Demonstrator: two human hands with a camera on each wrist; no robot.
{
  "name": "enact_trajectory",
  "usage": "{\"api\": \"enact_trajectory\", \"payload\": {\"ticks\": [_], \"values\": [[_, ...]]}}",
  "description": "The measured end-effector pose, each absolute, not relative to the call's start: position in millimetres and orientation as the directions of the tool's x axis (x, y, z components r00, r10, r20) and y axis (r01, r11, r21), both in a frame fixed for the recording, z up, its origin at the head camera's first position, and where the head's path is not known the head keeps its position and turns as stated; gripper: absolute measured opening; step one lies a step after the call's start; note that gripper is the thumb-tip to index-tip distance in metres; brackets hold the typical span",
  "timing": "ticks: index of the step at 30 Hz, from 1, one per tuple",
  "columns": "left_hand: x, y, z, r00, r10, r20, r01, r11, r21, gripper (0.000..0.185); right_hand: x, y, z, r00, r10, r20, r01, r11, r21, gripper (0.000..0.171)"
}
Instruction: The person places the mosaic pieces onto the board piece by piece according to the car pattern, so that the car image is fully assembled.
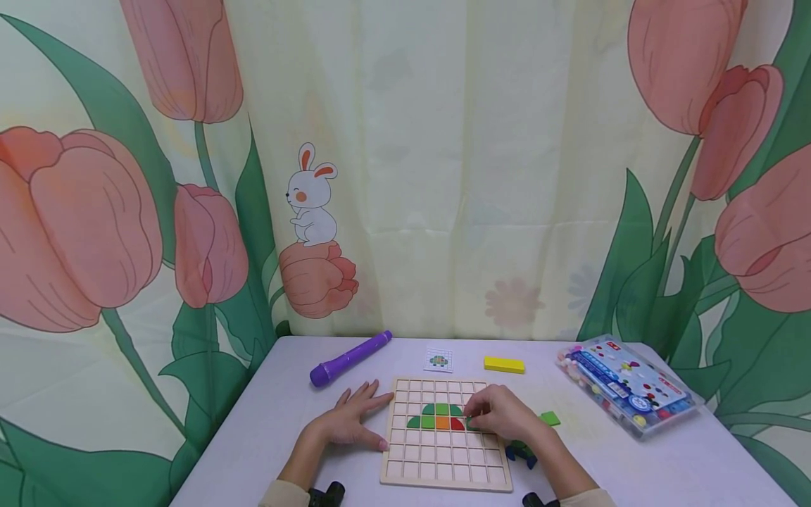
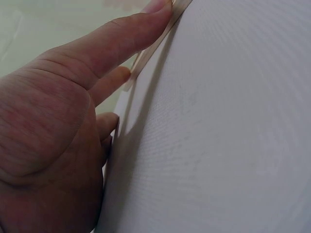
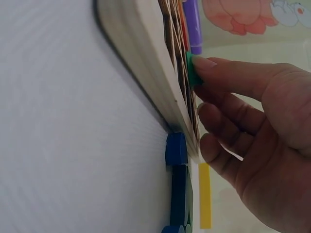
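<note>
A wooden grid board (image 1: pixel 443 468) lies on the white table in front of me. Green, orange and red pieces (image 1: pixel 441 417) fill some of its middle cells. My right hand (image 1: pixel 500 415) rests on the board's right side, and its fingertips hold a green piece (image 1: pixel 472 424) at a cell. The right wrist view shows the index fingertip on that green piece (image 3: pixel 193 73), which stands a little above the board (image 3: pixel 141 48). My left hand (image 1: pixel 351 421) lies flat on the table, fingers straight. Its fingertips touch the board's left edge (image 2: pixel 150 43).
A purple marker (image 1: pixel 350 358), a small picture card (image 1: pixel 438 360) and a yellow block (image 1: pixel 504 364) lie beyond the board. A clear plastic box (image 1: pixel 627 384) sits at the right. A loose green square (image 1: pixel 550 418) and blue pieces (image 1: pixel 522 454) lie by the board's right edge.
</note>
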State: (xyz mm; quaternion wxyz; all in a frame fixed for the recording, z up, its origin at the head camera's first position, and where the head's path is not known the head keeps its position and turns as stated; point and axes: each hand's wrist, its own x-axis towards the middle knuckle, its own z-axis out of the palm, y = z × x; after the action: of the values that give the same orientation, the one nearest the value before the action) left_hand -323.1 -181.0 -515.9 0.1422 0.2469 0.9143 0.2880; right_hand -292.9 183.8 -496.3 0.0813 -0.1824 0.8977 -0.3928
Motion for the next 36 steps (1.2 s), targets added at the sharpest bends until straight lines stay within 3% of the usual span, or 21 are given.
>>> {"api": "enact_trajectory", "payload": {"ticks": [21, 29, 36], "values": [[-325, -182, -520, -0.84, 0.529, -0.119, 0.357, 0.705, 0.613, 0.102, -290, 184, -493, -0.941, -0.337, -0.037, -0.223, 0.698, -0.681, 0.012], [-325, -183, -519, -0.839, 0.531, -0.12, 0.355, 0.7, 0.619, 0.102, -291, 205, -485, -0.944, -0.33, -0.015, -0.227, 0.681, -0.696, 0.027], [-323, -182, -517, -0.836, 0.536, -0.116, 0.367, 0.704, 0.608, 0.101, -292, 226, -480, -0.939, -0.342, 0.028, -0.266, 0.673, -0.69, 0.028]]}}
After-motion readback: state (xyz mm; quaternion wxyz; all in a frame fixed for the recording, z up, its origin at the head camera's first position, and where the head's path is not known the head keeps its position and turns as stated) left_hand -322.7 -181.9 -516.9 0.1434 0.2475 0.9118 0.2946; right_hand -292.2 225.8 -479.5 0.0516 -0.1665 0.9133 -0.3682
